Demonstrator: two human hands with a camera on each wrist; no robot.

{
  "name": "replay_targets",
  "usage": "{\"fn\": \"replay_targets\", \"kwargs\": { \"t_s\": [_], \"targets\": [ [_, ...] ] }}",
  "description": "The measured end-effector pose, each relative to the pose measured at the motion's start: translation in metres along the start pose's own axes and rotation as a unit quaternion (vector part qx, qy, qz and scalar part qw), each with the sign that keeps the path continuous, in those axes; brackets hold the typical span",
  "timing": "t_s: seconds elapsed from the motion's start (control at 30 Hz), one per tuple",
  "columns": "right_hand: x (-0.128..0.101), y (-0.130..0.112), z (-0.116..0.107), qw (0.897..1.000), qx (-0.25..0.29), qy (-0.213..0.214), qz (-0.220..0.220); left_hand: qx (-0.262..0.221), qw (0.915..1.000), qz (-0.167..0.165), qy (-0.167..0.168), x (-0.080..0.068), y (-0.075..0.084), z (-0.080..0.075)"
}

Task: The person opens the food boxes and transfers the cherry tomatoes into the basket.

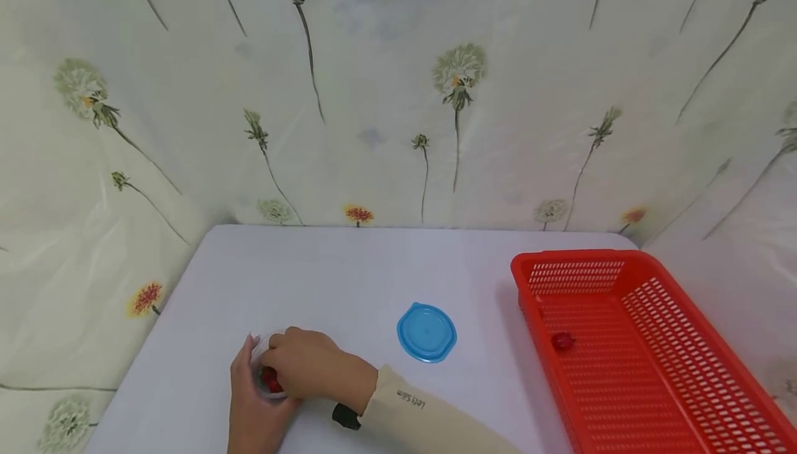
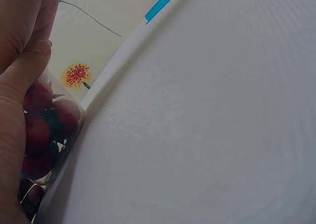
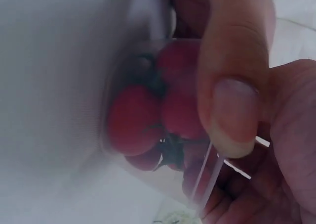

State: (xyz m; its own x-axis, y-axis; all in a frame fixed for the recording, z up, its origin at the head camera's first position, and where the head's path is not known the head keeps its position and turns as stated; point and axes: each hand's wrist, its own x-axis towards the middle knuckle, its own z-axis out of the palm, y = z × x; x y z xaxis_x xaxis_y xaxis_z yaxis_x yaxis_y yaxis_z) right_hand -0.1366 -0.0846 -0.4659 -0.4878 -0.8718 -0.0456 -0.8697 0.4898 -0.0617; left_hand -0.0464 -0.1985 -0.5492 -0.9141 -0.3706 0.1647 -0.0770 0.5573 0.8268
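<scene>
My left hand (image 1: 254,409) grips a clear cup (image 3: 153,182), palm and fingers wrapped round its wall. The cup is at the near left of the table (image 1: 349,274), mouth up. Contents: several red tomatoes (image 3: 134,120) with green stalk parts, seen through the wall in both wrist views; I cannot give a full count, as my hands cover part of the cup.

My right hand (image 1: 308,360) is over the cup's mouth, fingers bent downward. In the right wrist view its thumb lies by the rim. The fingertips are hidden, so I cannot tell whether they pinch a tomato. My right arm wears a beige sleeve (image 1: 429,416) bearing dark lettering, with a black band (image 1: 346,416) at the wrist.

A round blue lid (image 1: 426,333) lies flat on the table, off the cup, between it and the red basket (image 1: 537,364). The basket is at the right side of the table, with slotted walls and floor. One red tomato (image 1: 563,341) lies inside it, near the left wall. A pale sheet (image 1: 373,80) printed with dandelions hangs behind the table.
</scene>
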Motion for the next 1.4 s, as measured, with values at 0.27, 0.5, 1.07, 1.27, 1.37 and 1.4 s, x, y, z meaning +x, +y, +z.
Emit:
{"fn": "replay_targets", "kwargs": {
  "t_s": [0.27,0.5,1.07,1.27,1.37,1.4],
  "targets": [
    [-0.001,-0.002,0.003,0.998,0.055,-0.029,-0.001,0.0,0.9998,0.016,0.013,-0.008,-0.008,0.003],
    [-0.004,0.0,0.012,0.997,0.075,-0.008,0.005,-0.001,0.9995,0.023,0.021,-0.009,-0.009,0.007],
    [-0.014,0.028,0.014,0.944,0.324,0.055,-0.033,-0.012,0.9999,-0.009,-0.007,-0.006,0.0,0.0],
    [-0.012,0.026,0.002,0.967,0.245,0.023,-0.073,-0.016,0.9998,0.002,-0.009,-0.002,-0.001,-0.002],
    [-0.011,0.023,-0.003,0.976,0.198,0.008,-0.087,-0.027,0.9995,-0.005,-0.016,-0.001,0.0,-0.003],
    [-0.011,0.023,-0.003,0.977,0.196,0.005,-0.086,-0.031,0.9993,-0.007,-0.019,-0.001,0.001,-0.003]
  ]
}}
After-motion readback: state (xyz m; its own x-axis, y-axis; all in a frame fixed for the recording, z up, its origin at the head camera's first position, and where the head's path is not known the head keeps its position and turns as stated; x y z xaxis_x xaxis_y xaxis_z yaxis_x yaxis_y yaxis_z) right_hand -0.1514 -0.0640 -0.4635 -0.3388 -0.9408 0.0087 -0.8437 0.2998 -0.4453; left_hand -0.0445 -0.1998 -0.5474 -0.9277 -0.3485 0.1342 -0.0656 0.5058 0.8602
